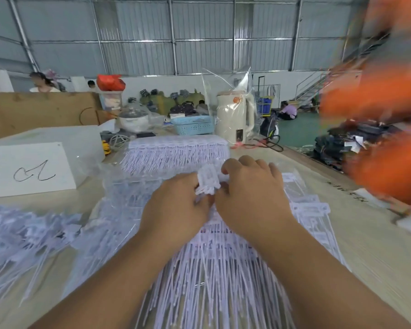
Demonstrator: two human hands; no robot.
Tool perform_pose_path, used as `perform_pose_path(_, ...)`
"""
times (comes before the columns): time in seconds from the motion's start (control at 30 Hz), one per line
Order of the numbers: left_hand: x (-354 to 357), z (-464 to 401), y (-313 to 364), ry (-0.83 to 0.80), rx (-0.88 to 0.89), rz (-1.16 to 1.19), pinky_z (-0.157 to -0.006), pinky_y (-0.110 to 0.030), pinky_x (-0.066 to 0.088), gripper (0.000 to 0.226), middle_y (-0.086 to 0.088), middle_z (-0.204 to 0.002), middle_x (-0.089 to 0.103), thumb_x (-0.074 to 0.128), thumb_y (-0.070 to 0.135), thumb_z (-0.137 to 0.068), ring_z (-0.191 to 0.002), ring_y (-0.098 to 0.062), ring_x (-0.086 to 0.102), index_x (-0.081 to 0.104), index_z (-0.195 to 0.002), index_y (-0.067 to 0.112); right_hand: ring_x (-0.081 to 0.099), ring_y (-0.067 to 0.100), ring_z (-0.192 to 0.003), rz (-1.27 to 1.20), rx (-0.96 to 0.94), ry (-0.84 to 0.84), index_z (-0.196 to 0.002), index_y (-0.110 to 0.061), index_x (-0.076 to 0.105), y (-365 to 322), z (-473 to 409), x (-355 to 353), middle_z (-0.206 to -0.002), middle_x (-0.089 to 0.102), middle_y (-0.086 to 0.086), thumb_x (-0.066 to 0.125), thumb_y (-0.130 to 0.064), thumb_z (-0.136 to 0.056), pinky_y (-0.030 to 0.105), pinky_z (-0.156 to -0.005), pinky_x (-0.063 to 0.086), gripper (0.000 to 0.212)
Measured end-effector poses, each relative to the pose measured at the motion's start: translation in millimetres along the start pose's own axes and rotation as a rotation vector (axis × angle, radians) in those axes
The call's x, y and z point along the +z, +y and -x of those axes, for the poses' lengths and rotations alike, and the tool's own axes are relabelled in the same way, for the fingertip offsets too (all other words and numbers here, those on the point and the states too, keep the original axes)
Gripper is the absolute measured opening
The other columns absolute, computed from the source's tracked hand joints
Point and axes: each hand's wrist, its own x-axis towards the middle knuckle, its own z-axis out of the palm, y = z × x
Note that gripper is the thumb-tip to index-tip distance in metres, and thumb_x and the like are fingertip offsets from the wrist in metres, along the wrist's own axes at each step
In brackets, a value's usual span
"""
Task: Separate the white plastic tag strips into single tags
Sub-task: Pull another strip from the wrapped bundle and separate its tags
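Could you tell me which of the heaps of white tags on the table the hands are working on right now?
The middle heap, directly under both hands. The left hand and right hand pinch a tag strip above it; the far heap and left heap lie untouched.

Even, soft daylight fills the hall, with hardly any shadow on the table [342, 233]. The wide lens bends the wall panels [199, 32] at the edges. An orange shape [377, 138] at right is smeared, perhaps by motion; the nearest tags [211, 281] look soft.
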Motion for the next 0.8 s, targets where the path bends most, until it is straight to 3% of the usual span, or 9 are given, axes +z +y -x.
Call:
perform_pose_path(0.1,-7.9,-4.4,1.1,0.117,-0.011,0.125,-0.056,-0.031,0.048,0.008,0.012,-0.078,0.067,0.063,0.026,-0.085,-0.063,-0.004,0.06,0.067,-0.091,0.031,0.044,0.029,-0.121,-0.025,-0.058,0.078,-0.13,-0.018,0.049,-6.7,5.8,-3.6,-0.128,0.052,0.004,0.04,-0.035,-0.087,0.05,-0.113,0.024,0.047)
perform_pose_path(0.27,-24.0,-11.4,5.2,0.266,-0.024,0.232,-0.059,-0.001,0.037,0.02,0.043,-0.084,0.059,0.073,0.03,-0.083,-0.076,0.019,0.055,0.059,-0.078,0.043,0.043,0.031,-0.118,-0.032,-0.085,0.17,-0.138,-0.011,0.039,-9.4,9.4,-6.6,-0.131,0.047,0.008,0.048,-0.022,-0.084,0.047,-0.108,0.031,0.056)
perform_pose_path(0.4,-36.4,-16.3,4.8,0.307,-0.034,0.301,-0.055,0.0,0.035,0.02,0.04,-0.074,0.06,0.072,0.027,-0.085,-0.071,0.018,0.056,0.06,-0.077,0.041,0.045,0.028,-0.114,-0.039,-0.015,0.154,-0.136,-0.015,0.035,-5.4,8.9,-4.2,-0.128,0.046,0.004,0.054,-0.026,-0.085,0.039,-0.101,0.034,0.055)
perform_pose_path(0.6,-67.9,-12.8,0.1,0.286,-0.088,0.257,-0.044,-0.007,0.034,0.011,0.033,-0.068,0.062,0.077,0.032,-0.08,-0.056,0.014,0.055,0.066,-0.077,0.035,0.047,0.028,-0.104,-0.04,0.088,0.051,-0.129,-0.019,0.036,-2.2,7.1,-6.2,-0.117,0.052,0.003,0.05,-0.04,-0.087,0.042,-0.091,0.038,0.049)
perform_pose_path(0.7,-83.9,-5.4,-5.7,0.328,-0.106,0.222,-0.04,-0.006,0.031,0.011,0.031,-0.06,0.061,0.078,0.033,-0.077,-0.048,0.011,0.053,0.067,-0.077,0.033,0.042,0.025,-0.083,-0.03,0.099,0.033,-0.121,-0.02,0.039,-3.8,6.8,-8.2,-0.09,0.049,-0.001,0.048,-0.045,-0.088,0.038,-0.077,0.037,0.043)
perform_pose_path(0.8,-93.4,7.0,-8.8,0.355,-0.087,0.173,-0.038,-0.006,0.03,0.017,0.029,-0.051,0.056,0.079,0.031,-0.077,-0.038,0.006,0.047,0.063,-0.074,0.038,0.046,0.026,-0.08,-0.001,0.118,0.016,-0.117,-0.021,0.044,-6.0,6.2,-12.5,-0.079,0.048,-0.004,0.048,-0.051,-0.086,0.04,-0.078,0.04,0.043)
